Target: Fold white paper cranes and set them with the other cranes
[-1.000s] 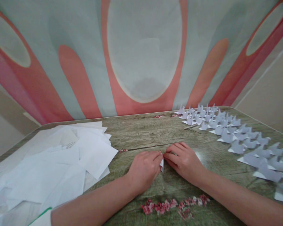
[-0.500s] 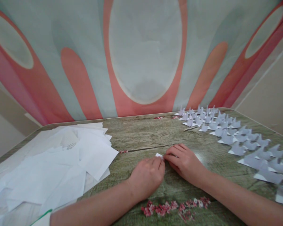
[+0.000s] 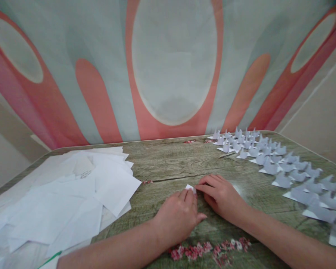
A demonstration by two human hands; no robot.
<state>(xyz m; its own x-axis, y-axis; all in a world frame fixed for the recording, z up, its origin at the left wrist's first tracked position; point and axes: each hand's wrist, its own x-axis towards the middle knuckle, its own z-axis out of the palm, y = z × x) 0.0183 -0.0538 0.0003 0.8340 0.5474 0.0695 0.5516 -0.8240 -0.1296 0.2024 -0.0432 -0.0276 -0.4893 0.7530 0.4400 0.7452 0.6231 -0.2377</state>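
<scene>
A small folded piece of white paper (image 3: 189,187) lies on the table at the centre, mostly hidden beneath my left hand (image 3: 179,213). The fingers of that hand lie flat over the paper, and its thumb sticks out to the right. Close on the right side, my right hand (image 3: 221,195) has its fingers curled together, with the tips at the paper's right edge; its thumb is hidden from view.
Loose white paper sheets (image 3: 114,186) overlap in a wide pile on the left. Several folded paper birds (image 3: 281,180) stand in rows along the right side. The wood-patterned table (image 3: 162,160) bears printed pink flowers and meets a patterned backdrop (image 3: 173,129) behind.
My left hand has flattened, its thumb now spread out to the right. A little more of the folded paper shows above its fingers. My right hand has barely moved.
</scene>
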